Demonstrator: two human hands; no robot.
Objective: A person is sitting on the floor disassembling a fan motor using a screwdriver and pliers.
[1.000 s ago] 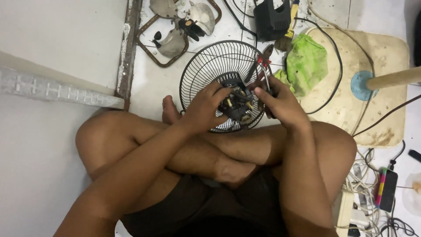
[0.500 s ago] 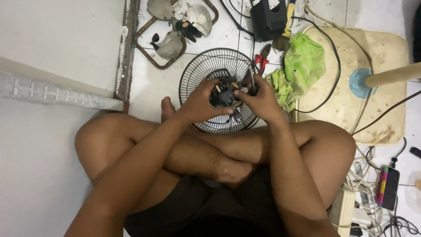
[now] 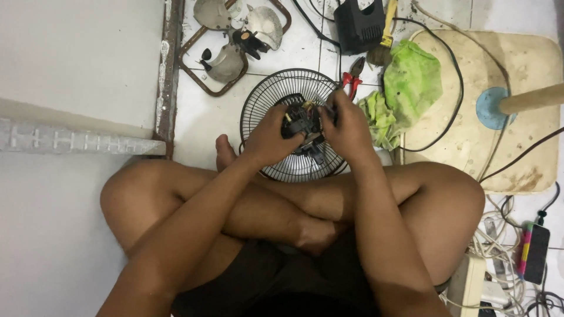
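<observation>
Small black motor assembly clasped between both hands, above wire fan guard; left hand cupping left side, right hand pinching right.

Both hands cover most of the small motor part above the fan grille; the black box beyond the grille is cut off.

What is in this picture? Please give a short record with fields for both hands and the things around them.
Left hand: grips the small dark fan part.
Right hand: grips the same part from the other side.
Below hands: round black fan grille on the floor.
Near grille: red pliers, green cloth.
Top: fan blades, black box.
</observation>
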